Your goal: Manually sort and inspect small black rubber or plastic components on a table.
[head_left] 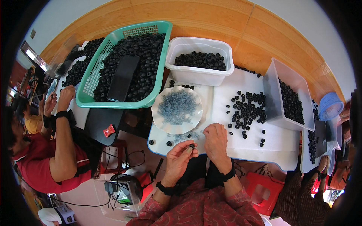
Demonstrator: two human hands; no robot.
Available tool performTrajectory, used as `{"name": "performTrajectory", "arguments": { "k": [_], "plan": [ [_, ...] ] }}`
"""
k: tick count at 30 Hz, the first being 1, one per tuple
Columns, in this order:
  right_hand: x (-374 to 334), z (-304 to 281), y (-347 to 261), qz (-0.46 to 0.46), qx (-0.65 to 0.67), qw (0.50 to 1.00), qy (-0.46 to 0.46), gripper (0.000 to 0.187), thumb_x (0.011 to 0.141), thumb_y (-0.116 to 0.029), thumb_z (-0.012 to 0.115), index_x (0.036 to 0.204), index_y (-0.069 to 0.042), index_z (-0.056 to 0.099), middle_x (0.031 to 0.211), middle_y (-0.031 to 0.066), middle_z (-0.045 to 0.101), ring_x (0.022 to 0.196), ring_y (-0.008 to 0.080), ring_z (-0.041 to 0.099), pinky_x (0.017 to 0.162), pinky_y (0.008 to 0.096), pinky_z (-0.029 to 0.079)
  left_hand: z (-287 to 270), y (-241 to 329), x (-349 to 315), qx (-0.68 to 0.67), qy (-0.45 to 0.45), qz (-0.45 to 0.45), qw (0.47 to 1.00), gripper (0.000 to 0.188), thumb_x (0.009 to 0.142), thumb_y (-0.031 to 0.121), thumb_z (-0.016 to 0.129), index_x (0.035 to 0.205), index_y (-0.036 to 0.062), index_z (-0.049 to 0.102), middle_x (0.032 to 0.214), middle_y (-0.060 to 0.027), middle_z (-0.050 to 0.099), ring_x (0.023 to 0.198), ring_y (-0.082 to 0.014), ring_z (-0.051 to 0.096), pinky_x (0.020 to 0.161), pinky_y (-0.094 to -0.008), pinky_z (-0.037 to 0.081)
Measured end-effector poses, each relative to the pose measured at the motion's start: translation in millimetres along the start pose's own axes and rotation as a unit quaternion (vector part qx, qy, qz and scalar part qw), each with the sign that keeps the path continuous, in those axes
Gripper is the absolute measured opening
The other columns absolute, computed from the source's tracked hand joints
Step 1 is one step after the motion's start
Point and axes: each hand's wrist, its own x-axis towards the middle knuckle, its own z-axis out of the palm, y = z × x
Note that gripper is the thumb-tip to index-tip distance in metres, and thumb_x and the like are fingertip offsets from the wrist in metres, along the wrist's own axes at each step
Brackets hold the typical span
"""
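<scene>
- Across the person's front: white desk point(260, 148) with a blue edge, carrying containers and loose stock.
- Upper left: green basket point(120, 105) with perforated walls, filled.
- Right end of the desk: translucent bin point(275, 109), part filled.
- Back of the desk, middle: white tub point(200, 78), part filled.
- Near side of the tub: pale plate point(158, 126) with a wavy rim.
- Near edge of the desk, right: right hand point(216, 139), fingers bent and bunched; grip contents hidden, so cannot tell whether it grasps anything.
- Just left of it, apart: left hand point(179, 156), grip pinched on one item between thumb and fingers.
- Within that pinch: held black piece point(191, 146), raised at the near desk edge. Judged light, hard and stiff, hardly fragile; rounded sides may slip or roll. Take hold across the outer rim, thumb against forefinger.
- Right half of the desk: loose black pieces point(249, 109), scattered singly and in clusters; similar stock in the containers.
- On the plate, with some spilled beside it: blue-grey pieces point(177, 107), tiny. Judged very light and easily scattered; pick singly, by the edges.
</scene>
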Motion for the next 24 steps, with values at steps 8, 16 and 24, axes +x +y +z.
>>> {"name": "performTrajectory", "arguments": {
  "k": [8, 16, 24],
  "plan": [
    [-6, -2, 13, -0.002, 0.011, 0.999, 0.046, 0.018, 0.077, 0.002, 0.065, 0.093, -0.004, 0.059, 0.096, 0.0086, 0.058, 0.088, 0.0289, 0.054, 0.075, 0.0401, 0.040, 3, -3, 2, 0.003, 0.001, 0.001, 1.000, 0.027, 0.097, 0.002, 0.057, 0.123, -0.0019, 0.060, 0.114, -0.0138, 0.065, 0.095, -0.0183, 0.064, 0.084, -0.0318, 0.055],
    [-7, -12, 9, 0.001, 0.018, 1.000, 0.025, 0.017, 0.077, 0.000, 0.067, 0.092, -0.006, 0.063, 0.097, 0.0079, 0.058, 0.090, 0.0281, 0.054, 0.077, 0.0394, 0.041, 2, -5, 2, 0.009, 0.010, 0.002, 1.000, 0.026, 0.096, 0.002, 0.058, 0.122, -0.0019, 0.061, 0.112, -0.0137, 0.066, 0.093, -0.0181, 0.065, 0.083, -0.0320, 0.055],
    [-6, -10, -1, -0.023, -0.034, 0.998, -0.039, 0.024, 0.075, -0.004, 0.068, 0.099, -0.009, 0.069, 0.102, 0.0075, 0.057, 0.093, 0.0263, 0.053, 0.079, 0.0389, 0.037, 1, -6, 2, 0.021, 0.012, -0.003, 1.000, 0.026, 0.097, 0.003, 0.058, 0.122, -0.0022, 0.061, 0.111, -0.0132, 0.066, 0.092, -0.0178, 0.065, 0.082, -0.0319, 0.055]
  ]
}}
